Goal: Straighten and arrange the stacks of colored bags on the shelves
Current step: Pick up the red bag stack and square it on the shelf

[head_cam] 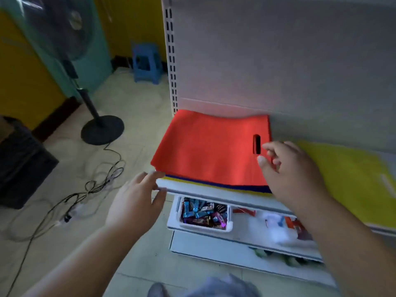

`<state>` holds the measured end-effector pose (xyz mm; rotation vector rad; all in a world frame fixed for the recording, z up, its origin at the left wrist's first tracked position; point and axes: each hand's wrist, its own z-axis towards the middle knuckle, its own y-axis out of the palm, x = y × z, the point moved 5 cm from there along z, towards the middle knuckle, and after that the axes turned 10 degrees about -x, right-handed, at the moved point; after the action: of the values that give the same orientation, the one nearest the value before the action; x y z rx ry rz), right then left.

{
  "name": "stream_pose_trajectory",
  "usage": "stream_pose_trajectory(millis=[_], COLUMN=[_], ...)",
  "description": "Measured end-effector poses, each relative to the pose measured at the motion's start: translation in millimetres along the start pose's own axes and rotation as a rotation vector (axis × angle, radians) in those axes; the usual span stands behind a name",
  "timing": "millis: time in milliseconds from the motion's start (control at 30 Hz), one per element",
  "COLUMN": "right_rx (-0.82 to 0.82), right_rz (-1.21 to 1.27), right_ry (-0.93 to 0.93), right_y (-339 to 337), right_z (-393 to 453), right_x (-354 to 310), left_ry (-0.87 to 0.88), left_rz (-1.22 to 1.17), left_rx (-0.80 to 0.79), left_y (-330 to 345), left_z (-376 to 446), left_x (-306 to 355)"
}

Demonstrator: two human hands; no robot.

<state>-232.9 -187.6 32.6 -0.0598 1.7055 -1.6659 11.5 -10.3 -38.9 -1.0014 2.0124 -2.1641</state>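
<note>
Both hands are hovering open-fingered at the red bag stack (pixel 210 150). The left hand (pixel 137 202) is nearing its front-left corner, the right hand (pixel 293 170) its handle end (gripping nothing).

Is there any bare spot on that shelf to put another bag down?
Hardly. The red bag stack fills the shelf's left end and the yellow stack the right; between them the right hand hovers. The left hand is at the front-left corner. The floor left is bare.
</note>
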Motion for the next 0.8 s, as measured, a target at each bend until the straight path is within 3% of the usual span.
stream_pose_trajectory(millis=[233, 467, 800], right_rx=[-0.125, -0.160, -0.279], right_rz=[-0.194, -0.495, -0.593], right_ry=[0.279, 0.269, 0.308], right_y=[17.6, 43.3, 74.4], right_z=[-27.0, -27.4, -42.6], right_x=[16.7, 14.8, -6.5], left_ry=[0.099, 0.059, 0.132], left_rz=[-0.016, 0.091, -0.002], left_rx=[-0.040, -0.042, -0.030], left_y=[-14.0, -17.2, -27.3], left_z=[48.6, 65.9, 79.3], left_x=[-10.2, -17.8, -31.7])
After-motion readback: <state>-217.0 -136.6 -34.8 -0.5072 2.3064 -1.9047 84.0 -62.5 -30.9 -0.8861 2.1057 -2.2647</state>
